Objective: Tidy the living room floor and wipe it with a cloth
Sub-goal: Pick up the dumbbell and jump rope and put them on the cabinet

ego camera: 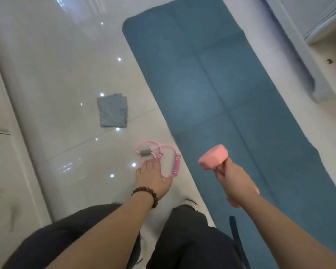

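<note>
Head view: as I look down from the head camera, I see both hands over the glossy white tiled floor (pixel 56 94).
Left hand (pixel 153 175): fingers spread flat, touching the pink looped resistance band (pixel 159 156) on the floor beside the mat.
Right hand (pixel 235 181): fingers curled round the pink dumbbell (pixel 213 156) over the blue yoga mat (pixel 231 94); its long axis runs from my wrist up and left.
Folded grey cloth (pixel 113 110): flat on the tiles, left of the mat.

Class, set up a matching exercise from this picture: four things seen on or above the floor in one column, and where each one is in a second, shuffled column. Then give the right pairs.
Things:
1. pink dumbbell
2. grey cloth
3. pink resistance band
4. blue mat

Places:
A. spread flat on the floor, right of the band
B. gripped in the right hand, above the mat
C. lying alone on the glossy tiles, beyond the band
D. on the tiles at the fingertips of the left hand

Pairs: 1-B, 2-C, 3-D, 4-A
</note>
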### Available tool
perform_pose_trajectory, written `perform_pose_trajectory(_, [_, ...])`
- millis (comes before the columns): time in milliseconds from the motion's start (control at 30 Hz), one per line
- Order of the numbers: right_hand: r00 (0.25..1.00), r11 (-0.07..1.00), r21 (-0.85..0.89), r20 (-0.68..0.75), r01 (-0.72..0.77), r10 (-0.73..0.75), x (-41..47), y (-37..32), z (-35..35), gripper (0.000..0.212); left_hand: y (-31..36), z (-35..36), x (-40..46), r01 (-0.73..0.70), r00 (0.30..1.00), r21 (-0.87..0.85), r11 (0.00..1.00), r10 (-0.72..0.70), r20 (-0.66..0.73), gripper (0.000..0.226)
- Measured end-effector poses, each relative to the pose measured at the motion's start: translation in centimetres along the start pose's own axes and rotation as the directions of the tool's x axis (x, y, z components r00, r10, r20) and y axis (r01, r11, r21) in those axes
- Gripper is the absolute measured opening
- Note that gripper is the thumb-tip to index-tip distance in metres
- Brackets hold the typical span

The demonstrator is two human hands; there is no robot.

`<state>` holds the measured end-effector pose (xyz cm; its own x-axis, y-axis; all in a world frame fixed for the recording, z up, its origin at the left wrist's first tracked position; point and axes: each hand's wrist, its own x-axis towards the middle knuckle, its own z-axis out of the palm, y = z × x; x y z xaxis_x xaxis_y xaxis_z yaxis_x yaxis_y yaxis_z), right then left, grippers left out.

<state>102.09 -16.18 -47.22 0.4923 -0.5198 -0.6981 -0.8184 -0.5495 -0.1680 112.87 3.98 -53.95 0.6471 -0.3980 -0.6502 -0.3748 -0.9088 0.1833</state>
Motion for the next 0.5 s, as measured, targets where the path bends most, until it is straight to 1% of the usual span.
perform_pose_trajectory(133, [0.998,1.000,0.002,-0.055,0.012,-0.012,7.5,1.5,4.9,0.023,-1.0,8.0,7.0,-0.002,1.000,-0.006,1.000,0.002,0.002,0.089])
perform_pose_trajectory(233, [0.994,0.999,0.018,-0.107,0.032,-0.030,11.9,2.2,7.5,0.023,-1.3,12.0,11.3,0.009,1.000,0.020,1.000,-0.009,0.012,0.097])
perform_pose_trajectory(300, [0.991,0.998,0.042,-0.128,0.039,-0.034,14.0,2.3,8.9,0.023,-1.3,13.6,13.4,0.051,0.998,0.024,0.998,-0.052,0.037,0.106])
perform_pose_trajectory(367, [0.990,0.997,0.064,-0.139,0.036,-0.027,15.4,2.4,10.0,0.023,-0.9,14.7,14.8,0.085,0.996,0.040,0.996,-0.087,0.033,0.112])
perform_pose_trajectory(500, [0.988,0.996,0.059,-0.144,0.061,-0.052,16.6,2.0,11.1,0.026,0.8,16.4,15.7,0.139,0.990,0.073,0.988,-0.138,-0.023,0.114])
